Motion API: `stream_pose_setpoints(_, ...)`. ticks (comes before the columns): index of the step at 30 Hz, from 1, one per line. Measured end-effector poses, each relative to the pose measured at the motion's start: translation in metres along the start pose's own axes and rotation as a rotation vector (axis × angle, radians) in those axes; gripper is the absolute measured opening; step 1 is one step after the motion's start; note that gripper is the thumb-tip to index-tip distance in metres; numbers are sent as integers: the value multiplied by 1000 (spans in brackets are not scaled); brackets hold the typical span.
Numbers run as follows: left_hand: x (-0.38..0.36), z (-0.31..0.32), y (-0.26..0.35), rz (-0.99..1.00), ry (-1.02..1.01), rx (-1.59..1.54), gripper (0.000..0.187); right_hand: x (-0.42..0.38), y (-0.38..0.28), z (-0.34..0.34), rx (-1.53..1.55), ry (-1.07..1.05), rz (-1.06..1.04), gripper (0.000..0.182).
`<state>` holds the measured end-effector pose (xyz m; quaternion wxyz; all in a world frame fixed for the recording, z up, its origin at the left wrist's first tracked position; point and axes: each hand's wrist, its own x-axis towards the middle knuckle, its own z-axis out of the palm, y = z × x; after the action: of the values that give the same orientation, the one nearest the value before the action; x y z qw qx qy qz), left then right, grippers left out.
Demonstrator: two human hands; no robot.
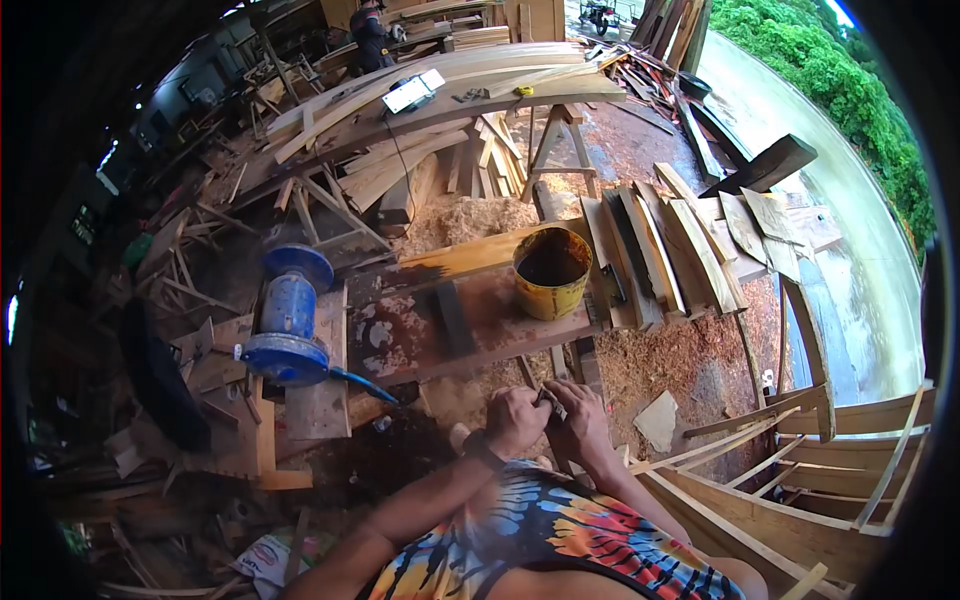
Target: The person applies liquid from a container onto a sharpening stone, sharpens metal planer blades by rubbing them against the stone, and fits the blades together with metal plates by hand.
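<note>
My left hand [517, 418], with a dark band at its wrist, is closed close beside my right hand [578, 418]. Both hands meet in front of my body, below the edge of the stained bench [400, 345]. Between their fingers is a small, dark and pale object, too small to name. Beyond them a yellow bucket [550, 300] holds dark liquid and stands on the bench. A partly darkened board [470, 256] lies behind it, and several wooden boards [690, 250] lie side by side to its right.
A blue machine [287, 315] with a blue hose stands at the left. Wooden frames [820, 450] are at the lower right. Long planks [500, 65] lie on a far bench, with a sawhorse [563, 140] under it. A person [371, 40] stands in the background.
</note>
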<state>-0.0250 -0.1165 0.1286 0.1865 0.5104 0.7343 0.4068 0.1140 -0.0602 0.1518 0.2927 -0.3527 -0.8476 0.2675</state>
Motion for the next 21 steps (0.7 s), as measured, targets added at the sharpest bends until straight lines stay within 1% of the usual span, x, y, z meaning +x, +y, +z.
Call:
stream_pose_setpoints(6, 1, 2, -1, 35, 24, -1, 27, 2, 1, -1, 6, -18, -29, 31)
stream_pose_setpoints(17, 3, -1, 3, 17, -23, 10, 26, 3, 3, -3, 14, 11, -51, 29)
stream_pose_setpoints(21, 3, 1, 0, 52, -3, 1, 26, 4, 4, -4, -9, -8, -11, 34)
